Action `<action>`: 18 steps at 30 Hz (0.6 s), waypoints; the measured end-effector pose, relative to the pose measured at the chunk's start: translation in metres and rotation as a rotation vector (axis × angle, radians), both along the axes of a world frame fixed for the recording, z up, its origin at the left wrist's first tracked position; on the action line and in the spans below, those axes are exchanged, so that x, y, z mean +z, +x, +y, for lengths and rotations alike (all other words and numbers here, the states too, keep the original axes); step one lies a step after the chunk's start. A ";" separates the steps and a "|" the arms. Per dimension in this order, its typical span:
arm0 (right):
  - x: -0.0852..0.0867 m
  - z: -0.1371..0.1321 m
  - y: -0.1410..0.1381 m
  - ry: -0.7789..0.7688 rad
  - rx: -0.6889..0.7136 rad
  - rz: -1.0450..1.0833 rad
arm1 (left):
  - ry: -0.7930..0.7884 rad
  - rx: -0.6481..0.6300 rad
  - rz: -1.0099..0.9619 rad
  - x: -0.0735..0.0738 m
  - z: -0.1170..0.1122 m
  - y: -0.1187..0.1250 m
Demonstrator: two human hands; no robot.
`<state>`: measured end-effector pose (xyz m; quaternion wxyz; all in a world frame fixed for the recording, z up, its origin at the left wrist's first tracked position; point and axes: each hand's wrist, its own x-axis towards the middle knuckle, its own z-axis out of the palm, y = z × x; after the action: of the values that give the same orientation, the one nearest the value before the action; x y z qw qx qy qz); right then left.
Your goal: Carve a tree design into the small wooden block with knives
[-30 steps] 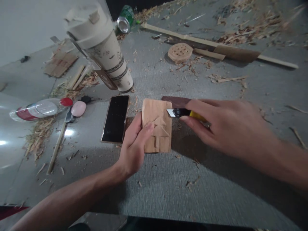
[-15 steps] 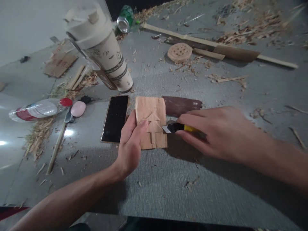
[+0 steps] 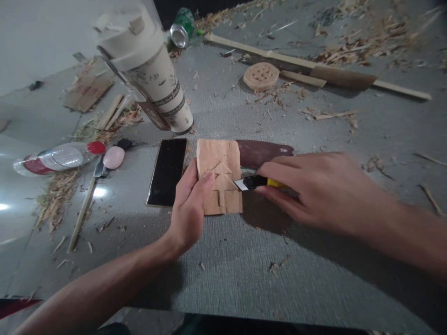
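My left hand (image 3: 190, 204) grips the left side of a small wooden board (image 3: 218, 151), its thumb lying on the face and the other fingers partly hidden behind. A tree or arrow shape stands in relief on the board. In my right hand (image 3: 307, 188) is a yellow and black utility knife (image 3: 256, 182), its blade out. The blade tip touches or nearly touches the right edge of the carved shape. Behind the board, to the right, lies a dark brown flat piece (image 3: 263, 152). A black phone (image 3: 167, 172) rests just left of my left hand.
A tall white lidded cup (image 3: 157, 79) stands behind the phone. A plastic bottle (image 3: 66, 158) lies at the left, near a pink oval object (image 3: 113, 157). Farther back are a green can (image 3: 182, 28), a carved wooden disc (image 3: 261, 77), long sticks (image 3: 342, 77) and wood shavings (image 3: 366, 44).
Almost nothing differs. My right hand and the knife have shifted very slightly, and the blade stays at the right edge of the carved shape. My left hand keeps its hold.
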<state>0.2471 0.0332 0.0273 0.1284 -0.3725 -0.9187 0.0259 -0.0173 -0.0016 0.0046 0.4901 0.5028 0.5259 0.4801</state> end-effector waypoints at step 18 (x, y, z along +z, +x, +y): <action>0.001 0.000 0.000 0.078 -0.067 -0.005 | -0.006 -0.033 -0.006 0.004 0.000 0.002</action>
<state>0.2472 0.0337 0.0285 0.1413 -0.3977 -0.9064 -0.0151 -0.0151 -0.0015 0.0081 0.5009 0.5087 0.5175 0.4717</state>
